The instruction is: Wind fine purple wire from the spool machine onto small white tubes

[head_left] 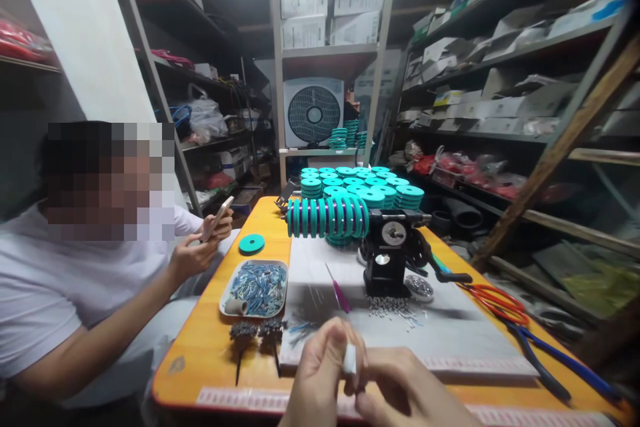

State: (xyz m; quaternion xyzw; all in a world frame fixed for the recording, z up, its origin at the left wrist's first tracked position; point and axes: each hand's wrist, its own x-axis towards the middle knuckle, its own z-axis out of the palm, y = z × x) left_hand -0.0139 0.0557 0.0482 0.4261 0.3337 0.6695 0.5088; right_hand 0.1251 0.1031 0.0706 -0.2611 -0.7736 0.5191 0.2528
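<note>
Head view, bottom centre: left hand (320, 377) and right hand (400, 390) pinch a small white piece (349, 358) together between fingertips, above the orange table (210, 340). Seemingly fitting work; next calls for fine alignment. A black winder (387, 250) stands beyond.
</note>
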